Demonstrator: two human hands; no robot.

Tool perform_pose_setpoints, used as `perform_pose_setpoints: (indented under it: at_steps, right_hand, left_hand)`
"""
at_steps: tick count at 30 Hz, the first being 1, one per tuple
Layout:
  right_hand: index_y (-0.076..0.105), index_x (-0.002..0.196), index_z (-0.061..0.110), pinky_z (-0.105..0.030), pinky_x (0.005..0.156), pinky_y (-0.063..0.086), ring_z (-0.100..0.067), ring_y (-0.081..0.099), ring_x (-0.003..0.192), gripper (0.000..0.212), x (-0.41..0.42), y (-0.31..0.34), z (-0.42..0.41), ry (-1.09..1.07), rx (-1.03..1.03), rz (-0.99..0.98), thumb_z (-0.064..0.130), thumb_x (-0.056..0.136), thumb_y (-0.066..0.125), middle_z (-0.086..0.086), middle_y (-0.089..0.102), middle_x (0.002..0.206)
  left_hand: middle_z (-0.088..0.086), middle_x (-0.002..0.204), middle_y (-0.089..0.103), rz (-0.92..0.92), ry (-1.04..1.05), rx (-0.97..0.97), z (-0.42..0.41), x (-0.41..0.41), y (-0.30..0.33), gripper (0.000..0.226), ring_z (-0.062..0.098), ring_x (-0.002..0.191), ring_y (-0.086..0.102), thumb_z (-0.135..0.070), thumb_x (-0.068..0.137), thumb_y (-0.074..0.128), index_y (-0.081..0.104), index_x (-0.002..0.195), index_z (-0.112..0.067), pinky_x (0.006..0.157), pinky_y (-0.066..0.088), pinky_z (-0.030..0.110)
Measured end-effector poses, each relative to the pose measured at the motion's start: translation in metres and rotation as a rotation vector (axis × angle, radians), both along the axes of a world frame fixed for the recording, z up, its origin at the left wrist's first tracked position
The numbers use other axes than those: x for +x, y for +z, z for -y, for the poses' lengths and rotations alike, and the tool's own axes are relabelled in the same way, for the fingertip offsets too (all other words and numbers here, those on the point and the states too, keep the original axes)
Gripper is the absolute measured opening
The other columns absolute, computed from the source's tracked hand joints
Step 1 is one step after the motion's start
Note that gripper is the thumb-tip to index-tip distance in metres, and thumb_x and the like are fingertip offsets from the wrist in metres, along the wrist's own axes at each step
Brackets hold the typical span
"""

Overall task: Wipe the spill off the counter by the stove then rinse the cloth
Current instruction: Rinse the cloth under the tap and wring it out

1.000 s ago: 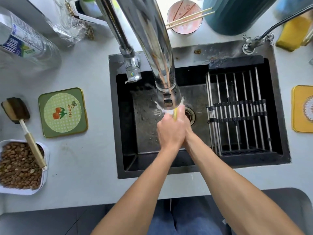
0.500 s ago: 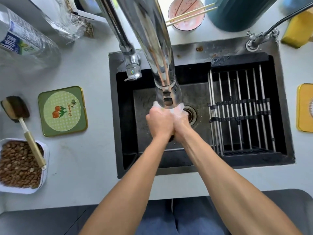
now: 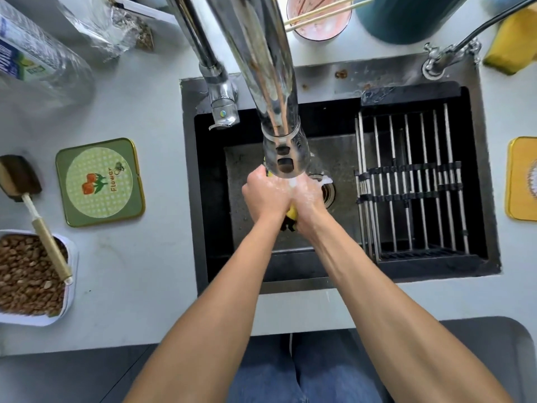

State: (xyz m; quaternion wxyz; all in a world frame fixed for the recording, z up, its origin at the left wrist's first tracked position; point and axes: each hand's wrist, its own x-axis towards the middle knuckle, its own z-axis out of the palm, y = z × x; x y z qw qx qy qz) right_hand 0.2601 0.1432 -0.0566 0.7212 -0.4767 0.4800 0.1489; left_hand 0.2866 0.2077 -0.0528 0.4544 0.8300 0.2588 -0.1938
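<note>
We are rinsing; left hand (image 3: 266, 193) and right hand (image 3: 308, 199), grip pressed together, squeeze the cloth (image 3: 292, 212) between them, just under the tap (image 3: 286, 158); next, wringing it out.

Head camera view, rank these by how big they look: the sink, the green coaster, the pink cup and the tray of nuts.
1. sink
2. tray of nuts, cut off by the frame edge
3. green coaster, close to the tray, so unsure
4. pink cup, partly cropped

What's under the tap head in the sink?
Both hands, left hand and right hand, clasped round a yellow cloth in running water. Most of the cloth is hidden between them.
</note>
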Motion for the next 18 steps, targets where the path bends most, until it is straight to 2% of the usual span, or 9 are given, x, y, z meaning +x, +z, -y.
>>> perform_pose_setpoints:
  at_steps: [3, 5, 7, 9, 11, 13, 15, 16, 18]
  right_hand:
    - [0.076, 0.056, 0.027, -0.025, 0.057, 0.053, -0.007, 0.069, 0.058, 0.052, 0.006, 0.000, 0.007, 0.061, -0.094, 0.106, 0.018, 0.104, 0.057, 0.007, 0.073, 0.063]
    - [0.068, 0.052, 0.026, -0.029, 0.063, 0.048, -0.005, 0.060, 0.057, 0.052, 0.012, -0.002, 0.013, 0.119, -0.275, 0.094, 0.018, 0.103, 0.058, 0.009, 0.067, 0.058]
    - [0.056, 0.060, 0.030, -0.027, 0.065, 0.047, -0.007, 0.053, 0.062, 0.046, 0.016, -0.005, 0.017, 0.101, -0.395, 0.043, 0.027, 0.106, 0.054, 0.010, 0.061, 0.066]
    - [0.051, 0.071, 0.033, -0.022, 0.063, 0.047, -0.010, 0.054, 0.068, 0.040, 0.011, -0.003, 0.013, 0.118, -0.352, -0.007, 0.039, 0.110, 0.042, 0.011, 0.056, 0.074]
    - [0.059, 0.064, 0.025, -0.029, 0.068, 0.047, -0.016, 0.057, 0.069, 0.051, 0.003, -0.005, 0.004, 0.083, -0.200, -0.076, 0.045, 0.109, 0.044, 0.008, 0.061, 0.066]
    - [0.070, 0.066, 0.021, -0.032, 0.067, 0.050, -0.017, 0.064, 0.070, 0.047, -0.005, -0.008, -0.004, 0.073, -0.108, -0.061, 0.044, 0.104, 0.053, 0.007, 0.068, 0.066]
    - [0.069, 0.082, 0.023, -0.021, 0.060, 0.053, -0.009, 0.064, 0.068, 0.026, -0.008, -0.009, -0.005, 0.206, -0.149, 0.020, 0.034, 0.100, 0.055, 0.009, 0.067, 0.073]
    - [0.066, 0.085, 0.025, -0.014, 0.058, 0.052, -0.003, 0.064, 0.066, 0.022, -0.009, -0.010, -0.002, 0.232, -0.191, 0.044, 0.031, 0.102, 0.054, 0.012, 0.066, 0.075]
    - [0.072, 0.086, 0.025, -0.020, 0.068, 0.059, -0.003, 0.069, 0.071, 0.025, -0.006, -0.008, 0.006, 0.097, -0.178, 0.087, 0.033, 0.105, 0.056, 0.009, 0.073, 0.082]
  left_hand:
    - [0.004, 0.080, 0.063, -0.138, -0.037, 0.054, -0.013, -0.001, -0.011, 0.038, 0.032, 0.087, 0.057, -0.030, 0.106, 0.057, 0.057, 0.072, -0.013, 0.071, 0.040, 0.036]
    - [-0.002, 0.073, 0.061, -0.139, 0.010, -0.007, -0.007, -0.008, -0.007, 0.039, 0.034, 0.089, 0.061, -0.034, 0.105, 0.057, 0.060, 0.072, -0.015, 0.071, 0.042, 0.038]
    - [-0.001, 0.075, 0.069, -0.092, 0.045, -0.087, 0.006, -0.015, 0.001, 0.032, 0.032, 0.088, 0.069, -0.034, 0.101, 0.059, 0.069, 0.080, -0.012, 0.071, 0.051, 0.040]
    - [0.000, 0.079, 0.073, -0.061, 0.045, -0.088, 0.014, -0.019, 0.005, 0.030, 0.028, 0.084, 0.070, -0.035, 0.099, 0.061, 0.072, 0.083, -0.013, 0.064, 0.052, 0.033]
    - [-0.002, 0.077, 0.067, -0.065, 0.040, -0.023, 0.008, -0.014, 0.001, 0.027, 0.028, 0.083, 0.066, -0.028, 0.100, 0.062, 0.066, 0.075, -0.018, 0.053, 0.041, 0.031]
    - [0.002, 0.081, 0.064, -0.108, 0.025, 0.016, -0.006, -0.008, -0.010, 0.037, 0.031, 0.089, 0.061, -0.031, 0.106, 0.058, 0.057, 0.071, -0.021, 0.062, 0.035, 0.035]
    - [0.015, 0.099, 0.070, -0.158, -0.008, 0.031, -0.021, -0.006, -0.020, 0.047, 0.035, 0.101, 0.060, -0.045, 0.110, 0.050, 0.064, 0.082, -0.011, 0.075, 0.038, 0.038]
    - [0.016, 0.097, 0.071, -0.169, -0.001, 0.023, -0.026, -0.007, -0.023, 0.054, 0.037, 0.104, 0.062, -0.051, 0.109, 0.049, 0.066, 0.085, -0.006, 0.077, 0.039, 0.041]
    - [0.004, 0.077, 0.063, -0.188, 0.101, -0.037, -0.032, -0.009, -0.024, 0.057, 0.035, 0.093, 0.064, -0.058, 0.105, 0.053, 0.062, 0.076, -0.010, 0.070, 0.041, 0.042]
